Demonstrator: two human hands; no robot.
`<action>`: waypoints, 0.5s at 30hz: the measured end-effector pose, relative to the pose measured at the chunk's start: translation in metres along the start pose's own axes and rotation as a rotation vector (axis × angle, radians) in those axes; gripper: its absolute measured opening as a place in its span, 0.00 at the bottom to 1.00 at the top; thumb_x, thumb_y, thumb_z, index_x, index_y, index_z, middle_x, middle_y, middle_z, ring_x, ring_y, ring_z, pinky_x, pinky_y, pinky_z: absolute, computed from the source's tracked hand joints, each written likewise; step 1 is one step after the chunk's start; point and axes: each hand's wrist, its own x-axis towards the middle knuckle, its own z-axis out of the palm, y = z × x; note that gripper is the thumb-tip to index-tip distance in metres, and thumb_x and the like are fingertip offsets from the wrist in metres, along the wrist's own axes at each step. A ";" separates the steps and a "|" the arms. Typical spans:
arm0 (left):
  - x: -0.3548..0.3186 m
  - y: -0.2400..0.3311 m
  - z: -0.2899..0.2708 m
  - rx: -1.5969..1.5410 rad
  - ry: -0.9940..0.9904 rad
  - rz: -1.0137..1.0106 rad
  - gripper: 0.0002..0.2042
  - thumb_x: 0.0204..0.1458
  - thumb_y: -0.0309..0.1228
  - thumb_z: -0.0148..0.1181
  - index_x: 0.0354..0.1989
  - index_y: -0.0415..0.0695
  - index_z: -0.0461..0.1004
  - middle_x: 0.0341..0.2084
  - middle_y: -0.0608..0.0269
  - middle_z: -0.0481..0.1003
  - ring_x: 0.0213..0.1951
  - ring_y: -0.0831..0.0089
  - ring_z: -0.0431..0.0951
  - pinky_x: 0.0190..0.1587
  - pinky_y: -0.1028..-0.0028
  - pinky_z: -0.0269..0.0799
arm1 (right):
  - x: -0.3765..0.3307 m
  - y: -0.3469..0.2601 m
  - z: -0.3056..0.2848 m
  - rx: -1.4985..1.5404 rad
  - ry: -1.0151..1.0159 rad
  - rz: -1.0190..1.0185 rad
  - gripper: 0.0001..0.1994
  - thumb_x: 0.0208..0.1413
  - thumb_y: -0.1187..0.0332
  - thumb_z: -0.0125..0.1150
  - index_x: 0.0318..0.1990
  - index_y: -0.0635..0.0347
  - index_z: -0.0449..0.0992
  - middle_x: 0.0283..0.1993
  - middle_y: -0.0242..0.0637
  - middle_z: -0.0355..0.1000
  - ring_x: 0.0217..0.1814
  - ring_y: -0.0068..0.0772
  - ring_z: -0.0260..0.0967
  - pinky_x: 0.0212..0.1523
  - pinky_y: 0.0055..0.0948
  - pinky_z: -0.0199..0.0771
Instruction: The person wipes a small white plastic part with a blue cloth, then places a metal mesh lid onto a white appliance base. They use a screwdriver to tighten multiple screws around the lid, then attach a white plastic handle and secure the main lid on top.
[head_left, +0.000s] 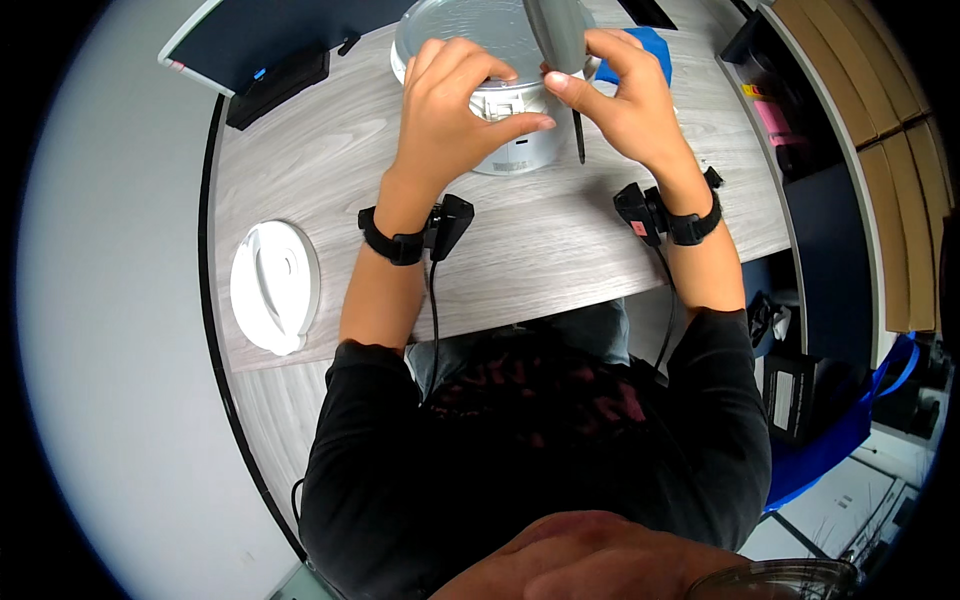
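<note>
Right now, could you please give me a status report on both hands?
Left hand open by white latch; right hand holding grey tool. Round container partly hidden behind them. White oval object off left, not blocking.

Round pale container [530, 154], white front latch [497, 105], upright on table [540, 250]; grey elongated piece [555, 28] steeply tilted near rim.

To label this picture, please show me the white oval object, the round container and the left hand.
White oval object [275, 288], head view: top surface.
Round container [540, 152], head view: front wall.
Left hand [443, 112], head view: its back.
</note>
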 end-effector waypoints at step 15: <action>0.017 0.094 0.023 -0.444 -0.407 -0.200 0.10 0.46 0.28 0.71 0.36 0.43 0.79 0.24 0.65 0.75 0.25 0.66 0.75 0.30 0.69 0.71 | -0.099 0.063 -0.100 0.495 0.408 0.395 0.10 0.58 0.71 0.65 0.45 0.64 0.76 0.32 0.27 0.72 0.29 0.16 0.67 0.31 0.19 0.69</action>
